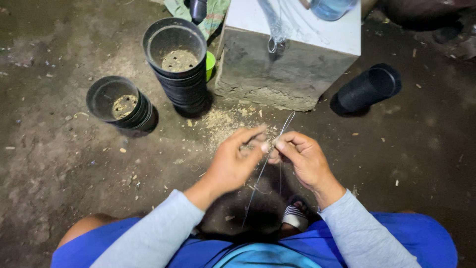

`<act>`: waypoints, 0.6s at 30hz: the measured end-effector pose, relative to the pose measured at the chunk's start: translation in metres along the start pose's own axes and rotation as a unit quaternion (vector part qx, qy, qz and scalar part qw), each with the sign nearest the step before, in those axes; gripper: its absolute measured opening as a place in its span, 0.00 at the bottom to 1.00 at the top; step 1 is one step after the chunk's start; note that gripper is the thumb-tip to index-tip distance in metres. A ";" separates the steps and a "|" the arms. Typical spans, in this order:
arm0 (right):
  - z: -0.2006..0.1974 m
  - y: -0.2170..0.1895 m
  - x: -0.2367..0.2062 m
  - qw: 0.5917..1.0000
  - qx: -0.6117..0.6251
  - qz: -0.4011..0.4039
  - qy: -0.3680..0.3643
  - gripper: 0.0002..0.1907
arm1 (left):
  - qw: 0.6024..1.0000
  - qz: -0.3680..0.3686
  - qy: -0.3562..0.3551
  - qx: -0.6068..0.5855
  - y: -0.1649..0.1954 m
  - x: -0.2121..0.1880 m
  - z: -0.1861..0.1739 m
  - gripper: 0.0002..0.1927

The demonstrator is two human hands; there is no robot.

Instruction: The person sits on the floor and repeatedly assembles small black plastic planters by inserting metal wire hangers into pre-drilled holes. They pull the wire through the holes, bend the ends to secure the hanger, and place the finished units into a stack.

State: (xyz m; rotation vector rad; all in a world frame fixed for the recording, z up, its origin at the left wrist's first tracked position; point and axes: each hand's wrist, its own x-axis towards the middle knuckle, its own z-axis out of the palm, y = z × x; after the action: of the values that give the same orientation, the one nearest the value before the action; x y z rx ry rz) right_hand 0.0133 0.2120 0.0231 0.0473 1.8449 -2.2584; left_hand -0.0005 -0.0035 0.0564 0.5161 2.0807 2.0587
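Over dirt, hands (270,159) pinch wire (267,159).

Hidden, cropped and unclear areas

The thin strand (264,166) pinched between the left hand (233,164) and right hand (305,159) is too fine to identify; its lower end is lost in shadow. The contact point is covered by the fingertips (270,145). The clear bottle (331,7), dark container (198,9) and green cloth (213,17) are cut off by the top edge. The green cup (210,64) is mostly hidden behind the tall pot stack (179,64).
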 end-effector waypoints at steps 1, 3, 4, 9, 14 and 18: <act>0.002 0.002 -0.001 1.000 -0.002 0.007 -0.018 0.09 | 0.997 0.002 0.002 -0.071 -0.002 0.006 -0.003 0.20; 0.006 0.006 -0.002 0.999 -0.002 0.012 -0.046 0.09 | 0.998 0.031 -0.054 -0.021 -0.007 0.015 -0.012 0.15; 0.008 0.008 -0.002 0.998 0.000 0.009 -0.054 0.09 | 0.995 0.046 -0.084 0.003 -0.010 0.018 -0.015 0.13; 0.014 0.006 -0.004 0.997 -0.047 -0.002 -0.055 0.09 | 0.988 -0.073 -0.058 -0.124 -0.020 0.021 -0.011 0.11; 0.030 -0.012 -0.006 0.975 -0.219 -0.045 0.020 0.09 | 0.992 -0.105 0.001 -0.066 -0.023 0.022 -0.011 0.11; 0.043 -0.039 -0.007 0.932 -0.348 -0.092 0.038 0.08 | 0.986 -0.152 0.014 -0.071 -0.026 0.027 -0.013 0.12</act>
State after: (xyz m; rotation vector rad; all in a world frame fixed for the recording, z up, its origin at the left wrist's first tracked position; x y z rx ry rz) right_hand 0.0172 0.1788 0.0706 -0.1636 2.6736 -1.5795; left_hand -0.0329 -0.0054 0.0342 0.1376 1.8707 2.0200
